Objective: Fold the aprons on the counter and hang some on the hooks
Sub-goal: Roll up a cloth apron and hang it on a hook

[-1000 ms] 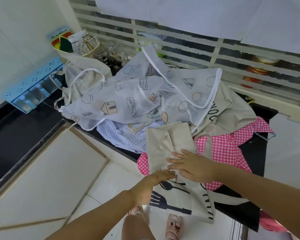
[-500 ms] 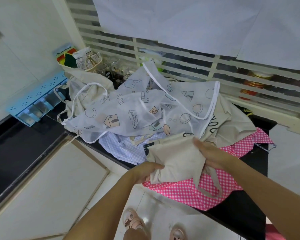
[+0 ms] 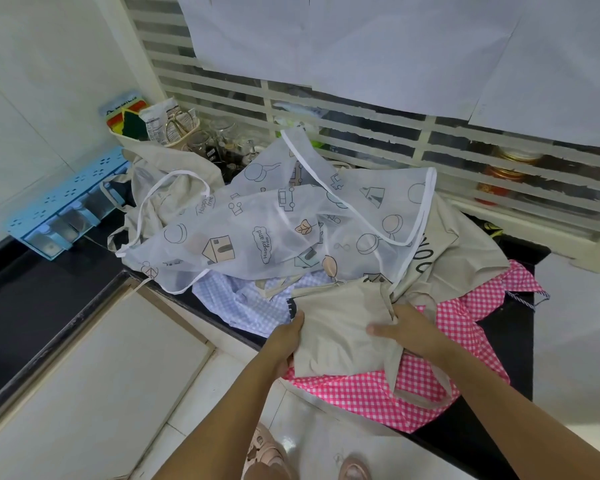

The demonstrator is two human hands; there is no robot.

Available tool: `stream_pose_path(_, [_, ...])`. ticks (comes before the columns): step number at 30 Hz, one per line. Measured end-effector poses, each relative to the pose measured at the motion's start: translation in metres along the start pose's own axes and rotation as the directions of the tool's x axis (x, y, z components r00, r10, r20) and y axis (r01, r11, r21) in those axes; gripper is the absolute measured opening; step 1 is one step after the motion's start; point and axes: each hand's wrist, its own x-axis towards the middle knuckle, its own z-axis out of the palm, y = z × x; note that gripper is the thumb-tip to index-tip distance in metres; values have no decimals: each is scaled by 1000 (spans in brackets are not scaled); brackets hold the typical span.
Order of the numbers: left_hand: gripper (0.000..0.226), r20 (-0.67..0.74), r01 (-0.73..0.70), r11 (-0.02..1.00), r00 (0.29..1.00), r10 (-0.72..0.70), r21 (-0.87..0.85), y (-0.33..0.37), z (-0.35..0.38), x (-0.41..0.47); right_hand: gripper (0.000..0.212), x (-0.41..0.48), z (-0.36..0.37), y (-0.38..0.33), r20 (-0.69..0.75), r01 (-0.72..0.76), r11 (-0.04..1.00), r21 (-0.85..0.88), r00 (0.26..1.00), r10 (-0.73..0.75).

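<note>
The folded beige cotton apron (image 3: 340,327) sits low in the middle of the frame, held as a flat packet just above the heap at the near edge of the black stone table (image 3: 506,341). The left hand (image 3: 286,336) grips its left edge, curled round from below. The right hand (image 3: 406,329) clamps the right edge with the thumb laid across the top. I'd say that two-sided grip is there to keep the layers from sliding apart while the packet is squared up or set down. Its long beige strap (image 3: 423,400) hangs loose in a loop over the pink-and-white gingham apron (image 3: 361,389) beneath, not yet tucked in. Just above and to the left, a crumpled blue-and-white checked apron (image 3: 239,299) spills over the table's front edge. Across the centre lies a translucent white apron printed with little houses and leaves (image 3: 274,233), with another beige apron with black lettering (image 3: 465,251) to the right. A further beige cloth (image 3: 174,174) is bunched at the upper left by a pale blue plastic spice rack (image 3: 59,216). The fingers of both hands are hidden by the packet, so how many folds it holds is anyone's guess. The lettering is cut off by the sheer apron. No hooks show anywhere in view.
</note>
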Motion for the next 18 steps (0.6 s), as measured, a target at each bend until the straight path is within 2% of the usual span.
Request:
stream_pose_path(1, [43, 11, 18, 1000, 1000, -18, -3, 3, -1, 0, 12, 0, -1, 0, -38, -15, 999, -45, 999, 13])
stream_pose_path(3, [49, -7, 3, 997, 1000, -2, 73, 7, -1, 0, 34, 4, -1, 2, -140, -75, 982, -173, 989, 51])
stream_pose_path(5, [52, -91, -98, 952, 987, 130, 291, 7, 1, 2, 52, 8, 5, 0, -244, -139, 960, -243, 967, 78])
stream_pose_path(7, [47, -151, -209, 877, 942, 299, 432, 3, 4, 0, 59, 8, 10, -3, -310, -185, 956, -226, 944, 110])
stream_pose_path(9, [35, -184, -297, 855, 897, 402, 424, -3, 10, -8, 61, 10, 13, -7, -344, -200, 962, -185, 930, 127])
stream_pose_path(11, [22, -268, -340, 877, 859, 437, 339, -11, 15, -14, 60, 12, 15, -8, -367, -209, 967, -147, 919, 143])
stream_pose_path(15, [28, -366, -381, 898, 821, 438, 221, -21, 25, -27, 59, 13, 19, -5, -401, -202, 972, -122, 906, 138])
stream_pose_path(18, [37, -341, -365, 892, 830, 442, 268, -23, 23, -30, 59, 13, 18, -5, -403, -200, 970, -139, 906, 129])
